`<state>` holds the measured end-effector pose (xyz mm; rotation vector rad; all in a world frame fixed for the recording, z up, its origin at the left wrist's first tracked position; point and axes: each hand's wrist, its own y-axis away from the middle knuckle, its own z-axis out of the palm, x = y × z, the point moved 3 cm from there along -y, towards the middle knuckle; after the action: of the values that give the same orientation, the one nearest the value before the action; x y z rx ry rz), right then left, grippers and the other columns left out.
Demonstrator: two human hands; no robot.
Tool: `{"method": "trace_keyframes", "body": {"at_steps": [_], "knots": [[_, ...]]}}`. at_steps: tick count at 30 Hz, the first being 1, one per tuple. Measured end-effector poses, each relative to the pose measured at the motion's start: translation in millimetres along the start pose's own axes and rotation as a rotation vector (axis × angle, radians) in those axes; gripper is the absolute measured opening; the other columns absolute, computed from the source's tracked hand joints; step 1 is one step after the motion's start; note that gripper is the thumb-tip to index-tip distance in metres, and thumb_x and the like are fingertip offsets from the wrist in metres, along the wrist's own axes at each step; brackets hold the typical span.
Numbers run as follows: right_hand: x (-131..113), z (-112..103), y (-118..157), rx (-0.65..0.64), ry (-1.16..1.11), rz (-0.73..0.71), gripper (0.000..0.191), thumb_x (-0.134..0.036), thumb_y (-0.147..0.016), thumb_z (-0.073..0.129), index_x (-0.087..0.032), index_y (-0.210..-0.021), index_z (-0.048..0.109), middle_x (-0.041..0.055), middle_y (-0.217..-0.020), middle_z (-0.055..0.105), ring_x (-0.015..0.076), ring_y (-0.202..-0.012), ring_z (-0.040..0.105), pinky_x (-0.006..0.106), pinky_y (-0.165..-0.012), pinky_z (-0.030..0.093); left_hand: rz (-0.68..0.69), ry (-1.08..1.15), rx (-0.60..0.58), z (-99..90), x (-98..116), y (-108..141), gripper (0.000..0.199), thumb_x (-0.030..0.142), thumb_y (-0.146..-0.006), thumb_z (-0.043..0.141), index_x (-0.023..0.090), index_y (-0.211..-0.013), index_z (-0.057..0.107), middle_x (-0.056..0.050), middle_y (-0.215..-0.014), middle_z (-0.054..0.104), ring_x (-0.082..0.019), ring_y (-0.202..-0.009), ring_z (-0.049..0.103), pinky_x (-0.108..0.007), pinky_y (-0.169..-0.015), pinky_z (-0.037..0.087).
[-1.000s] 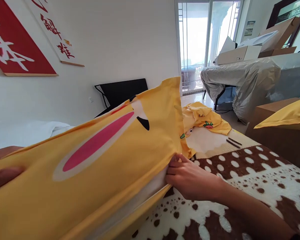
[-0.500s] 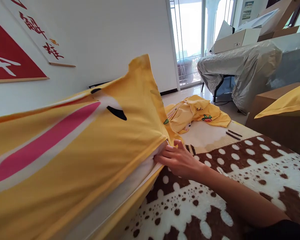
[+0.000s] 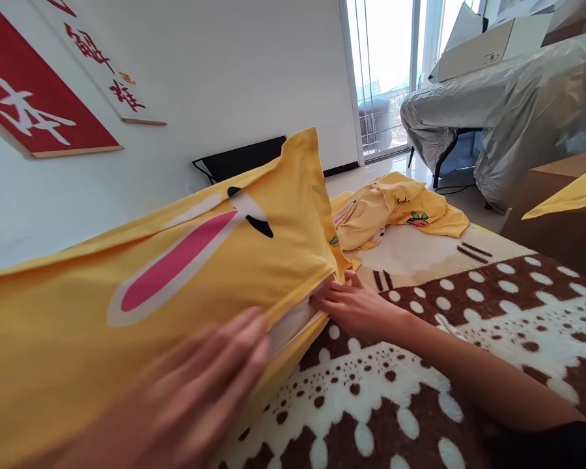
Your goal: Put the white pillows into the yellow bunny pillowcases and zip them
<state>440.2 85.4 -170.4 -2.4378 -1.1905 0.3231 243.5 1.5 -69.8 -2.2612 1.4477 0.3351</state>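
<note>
A yellow pillowcase (image 3: 215,280) with a pink-and-white rabbit-ear print stretches across the left half of the view, a white pillow (image 3: 291,324) showing through its open side. At the far corner of that opening, my right hand (image 3: 354,307) is closed on the pillowcase's edge; its fingertips are partly tucked inside. My left hand (image 3: 190,391) is in front of the near part of the case, fingertips at the rim of the opening. Motion smears it, so whether it grips the cloth cannot be told.
Under the pillow lies a brown-and-white dotted blanket (image 3: 371,391). Crumpled yellow bedding (image 3: 395,205) sits beyond it. At right are a brown cardboard box (image 3: 561,195), a yellow cloth corner (image 3: 571,195) and plastic-covered furniture (image 3: 498,111) with boxes on top. A wall with hangings (image 3: 43,98) stands at left.
My left hand has come into view from below, up to the rim of the opening. The pillowcase's near side has flattened and shifted, while my right hand keeps its hold on the corner.
</note>
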Motion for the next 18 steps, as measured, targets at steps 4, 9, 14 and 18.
{"method": "trace_keyframes", "body": {"at_steps": [4, 9, 14, 18], "knots": [[-1, -5, 4, -0.057, 0.017, 0.003, 0.021, -0.013, -0.089, 0.045, -0.015, -0.104, 0.06, 0.0109, -0.101, 0.065, 0.023, -0.106, 0.053, 0.042, -0.098, 0.024, 0.093, -0.246, -0.183, 57.3, 4, -59, 0.039, 0.007, -0.085, 0.036, 0.007, -0.112, 0.064, -0.015, -0.114, 0.066, -0.023, -0.11, 0.057, -0.036, -0.101, 0.039], [0, -9, 7, -0.204, 0.043, 0.023, 0.016, -0.012, -0.084, 0.052, -0.014, -0.078, 0.066, 0.0093, -0.082, 0.068, 0.0232, -0.094, 0.057, 0.044, -0.098, 0.025, 0.058, -0.099, -0.418, 108.3, -4, -103, 0.035, 0.011, -0.081, 0.044, 0.006, -0.108, 0.066, -0.016, -0.123, 0.061, -0.024, -0.122, 0.048, -0.034, -0.108, 0.032], [2, -14, 8, -0.238, 0.074, 0.005, 0.02, -0.011, -0.083, 0.053, -0.016, -0.069, 0.067, 0.0066, -0.068, 0.066, 0.0227, -0.088, 0.057, 0.042, -0.098, 0.024, -0.248, 0.14, -0.452, 145.9, -3, -129, 0.036, 0.006, -0.078, 0.039, 0.013, -0.099, 0.067, -0.009, -0.089, 0.071, -0.022, -0.094, 0.061, -0.035, -0.089, 0.045], [4, -19, 8, -0.222, 0.102, -0.034, 0.022, -0.009, -0.082, 0.052, -0.015, -0.067, 0.067, 0.0056, -0.065, 0.064, 0.0212, -0.083, 0.057, 0.039, -0.097, 0.024, -0.387, 0.181, -0.401, 167.7, 14, -139, 0.047, 0.004, -0.088, 0.022, 0.006, -0.125, 0.05, -0.011, -0.085, 0.068, -0.017, -0.067, 0.062, -0.033, -0.062, 0.05]]}}
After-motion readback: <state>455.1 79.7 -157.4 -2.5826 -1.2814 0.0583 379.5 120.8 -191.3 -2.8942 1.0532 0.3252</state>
